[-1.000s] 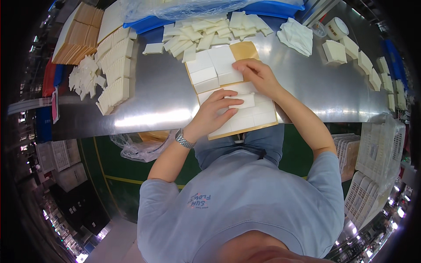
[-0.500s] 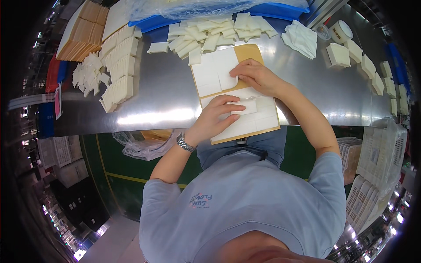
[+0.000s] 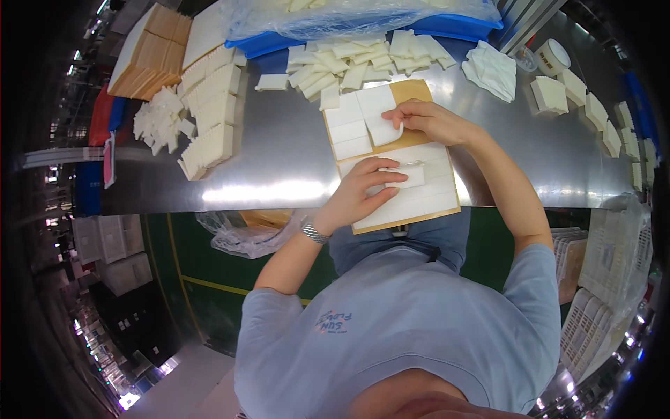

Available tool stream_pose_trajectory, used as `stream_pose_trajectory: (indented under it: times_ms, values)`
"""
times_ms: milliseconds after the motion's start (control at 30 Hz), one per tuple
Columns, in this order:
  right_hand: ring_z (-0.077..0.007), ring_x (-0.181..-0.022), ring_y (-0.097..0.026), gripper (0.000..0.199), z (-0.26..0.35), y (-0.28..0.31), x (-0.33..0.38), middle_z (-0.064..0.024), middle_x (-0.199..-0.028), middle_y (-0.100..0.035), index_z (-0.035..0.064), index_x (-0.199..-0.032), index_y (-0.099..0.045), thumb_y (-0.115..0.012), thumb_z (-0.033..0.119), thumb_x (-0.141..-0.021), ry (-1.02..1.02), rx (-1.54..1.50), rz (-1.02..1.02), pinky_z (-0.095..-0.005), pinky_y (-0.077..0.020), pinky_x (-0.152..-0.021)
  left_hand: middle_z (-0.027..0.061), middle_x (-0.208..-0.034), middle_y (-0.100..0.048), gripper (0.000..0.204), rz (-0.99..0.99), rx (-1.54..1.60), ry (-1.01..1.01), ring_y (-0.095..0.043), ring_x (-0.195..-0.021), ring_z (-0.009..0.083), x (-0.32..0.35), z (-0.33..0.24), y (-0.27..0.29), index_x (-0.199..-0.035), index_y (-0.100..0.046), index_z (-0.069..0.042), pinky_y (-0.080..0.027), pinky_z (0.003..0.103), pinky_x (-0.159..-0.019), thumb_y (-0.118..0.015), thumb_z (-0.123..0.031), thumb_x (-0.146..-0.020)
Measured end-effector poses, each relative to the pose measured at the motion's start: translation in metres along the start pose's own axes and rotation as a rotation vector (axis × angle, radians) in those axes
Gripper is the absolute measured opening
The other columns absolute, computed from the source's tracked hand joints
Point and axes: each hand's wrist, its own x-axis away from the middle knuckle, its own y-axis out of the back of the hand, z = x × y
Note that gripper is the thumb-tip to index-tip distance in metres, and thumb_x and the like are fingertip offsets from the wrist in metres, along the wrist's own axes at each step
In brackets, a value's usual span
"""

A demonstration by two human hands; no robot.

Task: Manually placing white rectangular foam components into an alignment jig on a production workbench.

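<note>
A tan backing sheet (image 3: 410, 91) lies at the table's front edge, overhanging it, with white adhesive pads (image 3: 350, 130) on it in rows. My right hand (image 3: 438, 123) is closed in a pinch on the lower right corner of one white pad (image 3: 377, 115) in the upper half; that corner curls up off the sheet. On the lower half, my left hand (image 3: 364, 190) has its fingertips and thumb around a small white rectangular block (image 3: 414, 175). The fingers partly cover that block.
Behind the sheet, off-white blocks (image 3: 349, 59) lie heaped before a blue tray (image 3: 453, 28). Stacked blocks (image 3: 211, 112), small white pieces (image 3: 159, 120) and a tan sheet stack (image 3: 150, 56) stand left. A white cloth (image 3: 490, 71), a tub (image 3: 551, 57) and more blocks (image 3: 550, 96) are right.
The pinched pad has come away further, and a gap now shows between it and the pads to its left. My left hand keeps its place on the block. The whole view has shifted slightly.
</note>
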Motion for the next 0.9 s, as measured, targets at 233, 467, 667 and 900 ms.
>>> stream_pose_trajectory:
  times_ms: [233,467,667,900]
  values:
    - [-0.0234,-0.130,-0.053,0.026,-0.013,-0.001,0.010,-0.0126,-0.139,-0.061,0.0020,-0.107,-0.068,-0.047,0.012,-0.095,-0.045,-0.269,-0.005,-0.0328,-0.0361,-0.113,0.0106,-0.134,-0.061,0.031,-0.008,0.028,0.026,-0.057,-0.126,0.0262,0.000,-0.004,-0.003,-0.122,-0.074,-0.011,-0.049,0.035,-0.103,-0.072,-0.005,-0.091]
    - [-0.0135,-0.104,-0.057,0.027,-0.006,-0.017,0.045,-0.0116,-0.129,-0.067,0.0027,-0.113,-0.066,-0.048,0.009,-0.094,0.096,-0.523,-0.677,-0.0265,-0.0429,-0.095,0.0108,-0.116,-0.069,0.024,-0.361,-0.168,-0.075,-0.064,-0.112,0.0283,-0.022,0.011,0.023,-0.111,-0.074,-0.009,-0.051,0.036,-0.096,-0.075,-0.007,-0.087]
    - [-0.0115,-0.088,-0.056,0.025,-0.019,-0.040,0.074,-0.0147,-0.120,-0.069,0.0001,-0.111,-0.065,-0.047,0.006,-0.094,0.113,-0.923,-0.718,-0.0246,-0.0443,-0.082,0.0113,-0.106,-0.069,0.027,-0.730,-0.776,-0.097,-0.062,-0.106,0.0309,-0.109,0.056,0.086,-0.111,-0.069,-0.009,-0.048,0.042,-0.091,-0.070,-0.007,-0.084]
    - [-0.0152,-0.106,-0.057,0.016,-0.022,-0.059,0.102,-0.0169,-0.134,-0.060,0.0011,-0.105,-0.063,-0.058,-0.002,-0.091,0.162,-0.980,-0.689,-0.0280,-0.0455,-0.092,0.0092,-0.099,-0.069,0.015,-0.678,-0.919,-0.209,-0.061,-0.102,0.0305,-0.125,0.069,0.125,-0.095,-0.072,-0.010,-0.042,0.046,-0.095,-0.071,-0.010,-0.081]
